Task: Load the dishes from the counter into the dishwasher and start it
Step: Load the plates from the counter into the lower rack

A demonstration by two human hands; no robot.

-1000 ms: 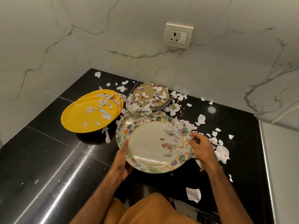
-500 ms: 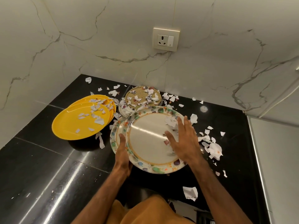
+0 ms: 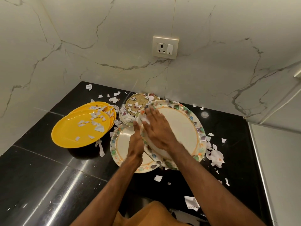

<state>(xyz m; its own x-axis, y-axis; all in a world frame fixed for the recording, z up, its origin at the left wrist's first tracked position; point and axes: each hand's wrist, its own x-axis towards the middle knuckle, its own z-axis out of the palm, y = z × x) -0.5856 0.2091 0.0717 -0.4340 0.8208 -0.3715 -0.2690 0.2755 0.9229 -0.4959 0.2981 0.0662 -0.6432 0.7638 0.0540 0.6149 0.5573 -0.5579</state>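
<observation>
A large cream plate with a floral rim (image 3: 182, 128) is tilted up off the stack, its left edge gripped by my left hand (image 3: 136, 141). My right hand (image 3: 157, 128) lies flat on the plate's face with fingers spread, pushing paper scraps toward the upper left. Beneath it a second floral-rimmed plate (image 3: 123, 144) rests on the black counter (image 3: 40, 168). Behind them stand smaller patterned plates (image 3: 138, 101) strewn with scraps. A stack of yellow plates (image 3: 78, 128) with scraps on top sits to the left.
Torn white paper scraps (image 3: 215, 156) litter the counter, mostly right of the plates and behind them. A marble wall with a socket (image 3: 165, 47) closes the back and left. A pale surface (image 3: 276, 160) adjoins the counter on the right.
My left hand has raised and tilted the top floral plate to the right, uncovering the plate below. My right hand has swept from the plate's right side across to its upper left, clearing its scraps.
</observation>
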